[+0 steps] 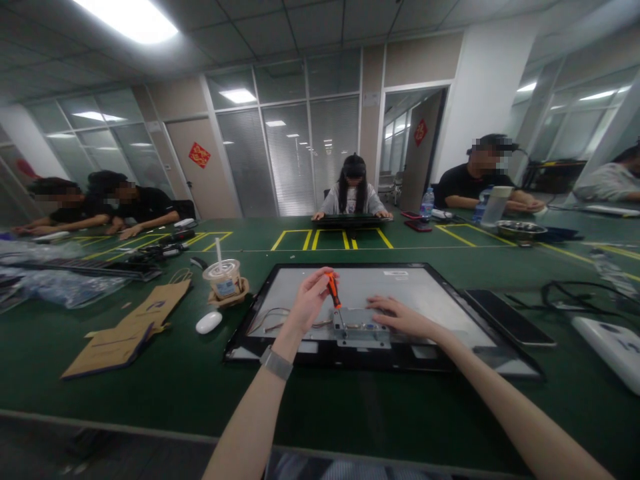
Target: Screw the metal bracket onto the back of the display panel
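Observation:
A flat monitor panel (425,293) lies face down on the green table, its metal back up. A small grey metal box with ports (361,327) sits on its near edge. My left hand (310,300), a watch on the wrist, is closed around an orange-handled screwdriver (333,291) held upright with its tip on the box's left corner. My right hand (400,317) lies flat with fingers stretched out on top of the box. Thin wires (273,320) run across the panel to the left of the box.
A white mouse (209,322), a lidded drink cup with a straw (225,279) and brown cardboard pieces (125,330) lie to the left. A dark tablet (507,315), black cables (580,293) and a white device (613,343) are on the right. Several people sit around the table's far sides.

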`<state>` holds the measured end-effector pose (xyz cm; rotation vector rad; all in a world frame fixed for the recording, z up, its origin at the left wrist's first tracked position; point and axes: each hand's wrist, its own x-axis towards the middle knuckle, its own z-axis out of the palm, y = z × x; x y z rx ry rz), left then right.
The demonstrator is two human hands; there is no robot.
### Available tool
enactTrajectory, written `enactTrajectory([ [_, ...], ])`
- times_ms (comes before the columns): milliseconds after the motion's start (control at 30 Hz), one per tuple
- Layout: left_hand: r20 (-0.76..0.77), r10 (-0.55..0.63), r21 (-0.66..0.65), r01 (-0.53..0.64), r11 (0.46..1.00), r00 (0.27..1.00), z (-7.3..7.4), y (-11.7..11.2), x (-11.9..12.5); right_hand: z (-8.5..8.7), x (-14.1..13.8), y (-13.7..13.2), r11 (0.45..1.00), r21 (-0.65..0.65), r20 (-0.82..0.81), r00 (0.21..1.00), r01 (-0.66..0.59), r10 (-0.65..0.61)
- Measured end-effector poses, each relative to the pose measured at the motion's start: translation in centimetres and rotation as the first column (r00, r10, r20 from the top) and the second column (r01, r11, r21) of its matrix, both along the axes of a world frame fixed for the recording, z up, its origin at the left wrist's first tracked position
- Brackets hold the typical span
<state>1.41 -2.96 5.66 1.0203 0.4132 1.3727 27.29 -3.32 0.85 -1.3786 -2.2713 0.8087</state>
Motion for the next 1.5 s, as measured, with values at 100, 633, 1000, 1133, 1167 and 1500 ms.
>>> enactTrajectory([
  [100, 0.019, -0.046, -0.005, 0.046, 0.999, 0.999, -0.11, 0.01, 0.01, 0.06, -0.01, -0.06, 1.000, -0.001, 0.001, 1.000, 0.010, -0.010],
  [633, -0.004, -0.067, -0.032, 0.067, 0.997, 0.998, 0.05, -0.56, 0.10, -0.81, 0.28, 0.67, 1.000, 0.031, 0.005, 1.000, -0.005, 0.005],
  [1000, 0.001, -0.065, 0.000, 0.065, 0.998, 0.998, 0.06, -0.85, 0.68, -0.52, 0.22, 0.42, 1.000, 0.018, 0.000, 1.000, 0.000, 0.000],
  [1133, -0.019, -0.042, 0.017, 0.043, 0.999, 0.999, -0.23, -0.69, 0.56, -0.56, 0.23, 0.50, 1.000, 0.023, 0.002, 1.000, 0.000, 0.000],
  [1167, -0.023, -0.034, 0.014, 0.034, 0.999, 0.999, -0.28, -0.63, 0.49, -0.60, 0.25, 0.54, 1.000, 0.024, 0.004, 1.000, 0.001, -0.001],
  [1500, -0.049, 0.020, 0.032, -0.019, 0.999, 0.999, 0.03, -0.65, 0.54, -0.73, 0.28, 0.67, 1.000, 0.026, 0.015, 1.000, -0.008, 0.008],
])
